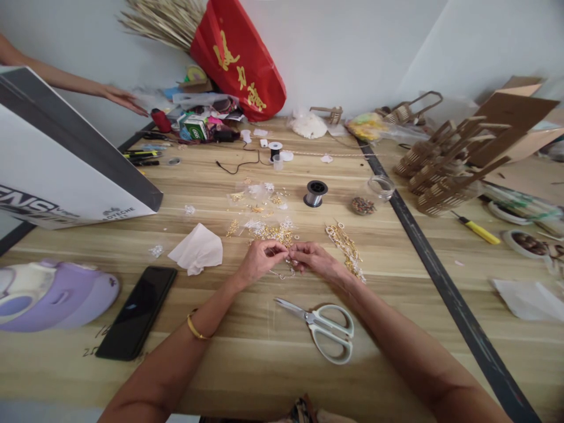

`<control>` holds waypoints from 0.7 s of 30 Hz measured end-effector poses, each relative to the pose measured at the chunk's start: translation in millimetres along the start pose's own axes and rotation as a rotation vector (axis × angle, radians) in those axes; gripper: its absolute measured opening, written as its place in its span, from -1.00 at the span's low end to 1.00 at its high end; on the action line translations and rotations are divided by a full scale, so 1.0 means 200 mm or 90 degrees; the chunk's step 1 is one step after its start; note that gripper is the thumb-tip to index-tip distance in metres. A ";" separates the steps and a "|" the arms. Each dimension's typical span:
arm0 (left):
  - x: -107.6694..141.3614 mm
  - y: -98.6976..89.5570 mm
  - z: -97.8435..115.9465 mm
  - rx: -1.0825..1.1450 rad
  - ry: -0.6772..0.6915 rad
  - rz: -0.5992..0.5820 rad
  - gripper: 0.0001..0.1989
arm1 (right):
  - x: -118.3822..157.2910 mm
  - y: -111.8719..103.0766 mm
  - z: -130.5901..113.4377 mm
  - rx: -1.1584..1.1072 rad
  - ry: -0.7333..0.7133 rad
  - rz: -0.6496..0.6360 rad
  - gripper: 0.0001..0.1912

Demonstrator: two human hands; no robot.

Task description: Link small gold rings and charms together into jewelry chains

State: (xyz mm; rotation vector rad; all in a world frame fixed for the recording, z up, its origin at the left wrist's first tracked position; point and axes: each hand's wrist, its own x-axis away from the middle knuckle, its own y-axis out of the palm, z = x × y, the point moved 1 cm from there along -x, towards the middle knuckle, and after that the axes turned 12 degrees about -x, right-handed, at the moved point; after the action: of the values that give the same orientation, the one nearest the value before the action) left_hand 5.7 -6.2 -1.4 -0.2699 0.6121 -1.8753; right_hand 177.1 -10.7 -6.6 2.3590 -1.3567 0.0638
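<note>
My left hand (263, 258) and my right hand (316, 258) meet fingertip to fingertip over the table, each closed in a pinch. A thin silver beaded chain (284, 275) hangs or lies just below the fingertips, its upper part hidden by them. Just beyond the hands lies a heap of small gold and silver findings (269, 230). To the right of my right hand rests a bunch of gold and silver chains (346, 247). White-handled scissors (328, 332) lie between my forearms, blades pointing left.
A wire spool (316, 194) and a bead jar (381, 188) stand farther back. On the left are a phone (136, 312), a tissue (198, 249), a purple-and-white object (61, 296) and a large box (66, 158). Another person's hand (124, 98) reaches in behind the box. Small woven baskets (440, 167) stand right.
</note>
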 end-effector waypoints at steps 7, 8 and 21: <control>0.00 0.00 0.01 -0.021 -0.002 0.003 -0.87 | -0.01 -0.01 0.02 0.008 -0.007 -0.011 -0.70; 0.00 0.00 0.01 -0.022 0.000 0.004 -0.87 | -0.01 -0.01 0.02 0.007 -0.009 -0.012 -0.70; -0.01 0.00 0.00 0.016 -0.023 -0.045 -0.84 | -0.01 0.00 0.03 -0.004 -0.007 -0.008 -0.69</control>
State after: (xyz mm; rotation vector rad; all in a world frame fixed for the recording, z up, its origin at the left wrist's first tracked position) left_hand 5.6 -4.8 -1.4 -0.3114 0.5601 -1.9407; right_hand 175.5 -10.2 -12.3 2.3655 -1.3447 0.0424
